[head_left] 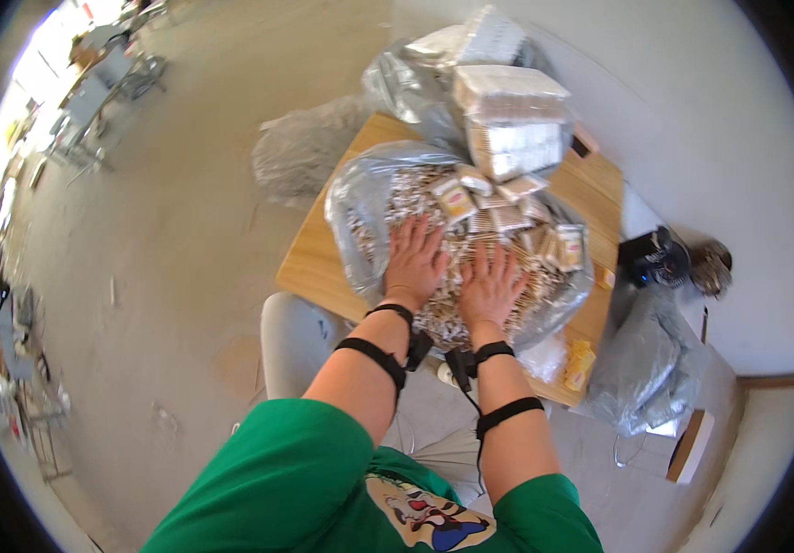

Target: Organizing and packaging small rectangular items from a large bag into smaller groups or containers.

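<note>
A heap of loose cotton swabs [415, 192] lies in an opened clear plastic bag [347, 201] on a wooden table. My left hand [414, 265] rests palm down on the left side of the heap, its fingers spread. Beside it, my right hand [490, 288] also presses flat on the swabs with fingers apart. Neither hand grips anything. Just beyond the fingertips, several small packets of swabs [454, 200] lie on top of the heap, some with a yellow and pink label. The swabs under both palms are hidden.
Large wrapped bundles [512, 120] are stacked at the table's far end. The wooden table [312, 263] has a yellow packet [579, 365] at its near right corner. A grey plastic bag [646, 369] and a black fan-like device [657, 258] stand to the right; a pale chair [291, 341] is at the left.
</note>
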A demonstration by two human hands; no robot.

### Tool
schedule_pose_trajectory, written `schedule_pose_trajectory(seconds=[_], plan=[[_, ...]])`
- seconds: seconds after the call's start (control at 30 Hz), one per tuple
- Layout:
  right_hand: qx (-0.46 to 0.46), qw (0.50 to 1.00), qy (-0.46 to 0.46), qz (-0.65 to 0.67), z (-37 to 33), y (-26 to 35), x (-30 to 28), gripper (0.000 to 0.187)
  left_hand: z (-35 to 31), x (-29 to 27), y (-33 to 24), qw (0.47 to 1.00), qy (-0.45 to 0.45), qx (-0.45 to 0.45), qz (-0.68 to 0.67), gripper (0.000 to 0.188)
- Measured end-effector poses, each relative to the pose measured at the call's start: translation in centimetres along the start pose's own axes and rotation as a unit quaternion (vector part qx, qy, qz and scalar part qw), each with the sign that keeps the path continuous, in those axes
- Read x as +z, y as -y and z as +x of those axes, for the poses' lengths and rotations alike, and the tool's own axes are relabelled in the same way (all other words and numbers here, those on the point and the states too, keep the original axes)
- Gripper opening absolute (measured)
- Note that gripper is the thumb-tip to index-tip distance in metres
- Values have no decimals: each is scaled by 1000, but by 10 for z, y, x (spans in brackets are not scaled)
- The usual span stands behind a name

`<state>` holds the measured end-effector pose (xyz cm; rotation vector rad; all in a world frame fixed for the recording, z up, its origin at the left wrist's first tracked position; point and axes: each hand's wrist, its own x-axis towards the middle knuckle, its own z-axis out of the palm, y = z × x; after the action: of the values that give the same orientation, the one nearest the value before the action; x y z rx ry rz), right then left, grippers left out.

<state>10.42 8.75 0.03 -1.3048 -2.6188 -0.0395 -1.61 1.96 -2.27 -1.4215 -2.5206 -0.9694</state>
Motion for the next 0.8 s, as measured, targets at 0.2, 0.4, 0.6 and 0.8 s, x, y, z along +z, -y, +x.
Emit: schedule_pose_trajectory(seconds=[0.2, 0.4, 0.6, 0.8], plan=[[-9, 999, -47, -21, -5, 4, 4, 42, -3, -6, 5, 1000, 8, -2, -28, 45], [-24, 998, -49, -37, -6, 9, 3, 43, -7, -3, 8, 999, -17, -15, -49, 43], [-17, 997, -49, -56, -3, 3, 1, 43, -3, -3, 3, 997, -19, -6, -75, 43], [-36, 992, -123, 17, 8, 13, -23, 43, -6, -3, 12, 996, 14, -22, -91, 44]])
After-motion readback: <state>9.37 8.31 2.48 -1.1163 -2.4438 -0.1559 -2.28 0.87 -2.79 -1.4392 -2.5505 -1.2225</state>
